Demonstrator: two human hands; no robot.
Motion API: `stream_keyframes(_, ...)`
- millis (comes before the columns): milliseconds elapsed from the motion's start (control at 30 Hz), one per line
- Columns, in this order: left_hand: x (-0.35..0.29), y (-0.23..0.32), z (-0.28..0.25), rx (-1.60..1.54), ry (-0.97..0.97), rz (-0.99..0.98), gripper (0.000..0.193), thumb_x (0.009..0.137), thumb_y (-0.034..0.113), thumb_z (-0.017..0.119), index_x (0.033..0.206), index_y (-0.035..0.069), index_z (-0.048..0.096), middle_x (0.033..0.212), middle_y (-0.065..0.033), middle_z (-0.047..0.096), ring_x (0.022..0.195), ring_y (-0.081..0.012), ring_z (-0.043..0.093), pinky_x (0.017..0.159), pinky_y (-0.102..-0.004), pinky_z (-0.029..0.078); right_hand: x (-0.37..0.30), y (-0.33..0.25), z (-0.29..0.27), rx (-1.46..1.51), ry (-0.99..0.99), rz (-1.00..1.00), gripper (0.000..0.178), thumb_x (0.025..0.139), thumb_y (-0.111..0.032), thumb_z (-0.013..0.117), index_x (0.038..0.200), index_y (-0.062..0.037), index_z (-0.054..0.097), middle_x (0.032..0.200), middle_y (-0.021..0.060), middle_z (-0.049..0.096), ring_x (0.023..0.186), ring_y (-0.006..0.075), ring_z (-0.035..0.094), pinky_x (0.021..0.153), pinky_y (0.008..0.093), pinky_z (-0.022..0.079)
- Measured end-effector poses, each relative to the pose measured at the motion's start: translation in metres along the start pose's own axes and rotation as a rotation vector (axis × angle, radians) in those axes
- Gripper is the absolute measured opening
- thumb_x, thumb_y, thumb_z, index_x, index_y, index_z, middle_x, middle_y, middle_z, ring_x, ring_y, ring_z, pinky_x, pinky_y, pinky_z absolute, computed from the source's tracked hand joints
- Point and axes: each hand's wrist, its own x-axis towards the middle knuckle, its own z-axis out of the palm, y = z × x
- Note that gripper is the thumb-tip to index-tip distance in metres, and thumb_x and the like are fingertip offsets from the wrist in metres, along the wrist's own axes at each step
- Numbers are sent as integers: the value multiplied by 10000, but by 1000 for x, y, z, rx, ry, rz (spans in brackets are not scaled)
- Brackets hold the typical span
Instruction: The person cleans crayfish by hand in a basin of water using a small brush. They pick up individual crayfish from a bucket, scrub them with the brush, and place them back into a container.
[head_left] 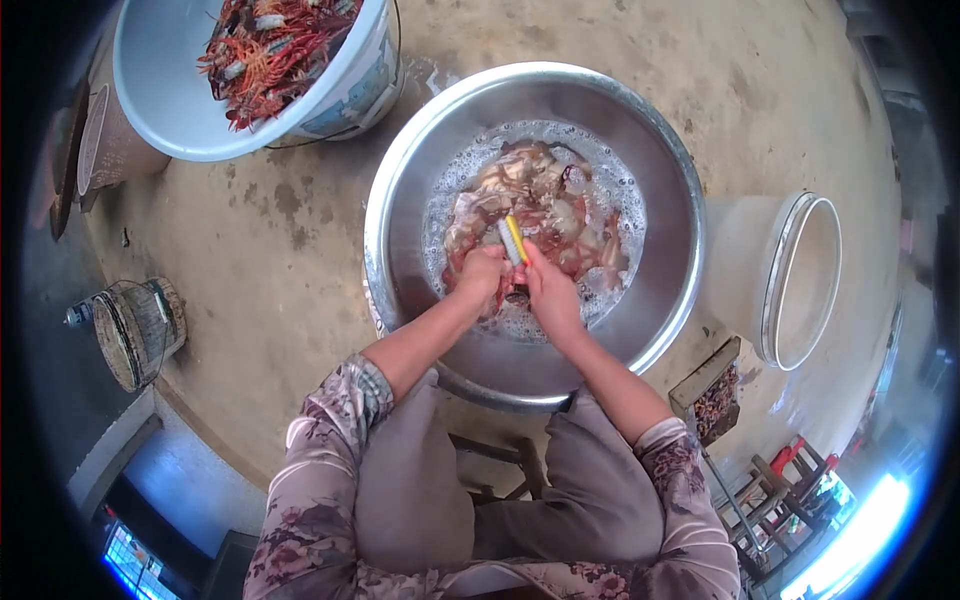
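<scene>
A wide steel basin (664,230) stands in front of my knees, holding foamy water and a heap of reddish-brown crayfish (550,215). My right hand (553,295) is closed round a yellow scrubbing brush (515,238) with white bristles, held over the middle of the basin. Close beside it, my left hand (483,275) is closed on a small dark-red piece that looks like a crayfish. Fingers and brush partly cover that piece. Both hands are just above the water, almost touching each other.
At the upper left, a pale blue basin (165,95) with red crayfish rests on a bucket. A white bucket (745,270) lies to the right of the steel basin, near a dustpan (712,400) with debris. A dirty pail (140,330) and wooden chairs (775,490) are farther out.
</scene>
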Motion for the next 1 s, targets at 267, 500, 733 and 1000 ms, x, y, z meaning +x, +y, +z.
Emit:
stream_keyframes(267,3,21,-8,-144,34,-84,172,858,140,356,958,34,447,744,-138,603,538,-186,561,419,-256,407,5,45,-3,592,-42,327,382,853,-99,440,1235,-89,441,715,-28,487,541,30,370,493,169,340)
stream_keyframes(500,2,6,8,133,144,37,131,845,141,371,770,63,446,492,-47,443,375,-129,411,331,-265,305,8,17,14,406,-18,-6,388,871,-116,412,1255,-62,403,670,-49,420,553,33,355,490,179,322)
stream_keyframes(733,20,-21,6,134,64,150,178,830,146,396,696,72,487,499,-37,447,342,-121,369,325,-262,251,7,23,17,585,-2,103,392,884,-110,381,1270,-50,368,622,-31,452,529,31,407,469,155,318)
stream_keyframes(1000,20,-12,0,230,126,106,199,824,174,441,669,62,494,444,-29,431,344,-124,390,318,-263,265,-11,15,17,830,-135,454,443,862,-105,376,1300,-164,338,570,-32,421,397,54,326,358,182,261)
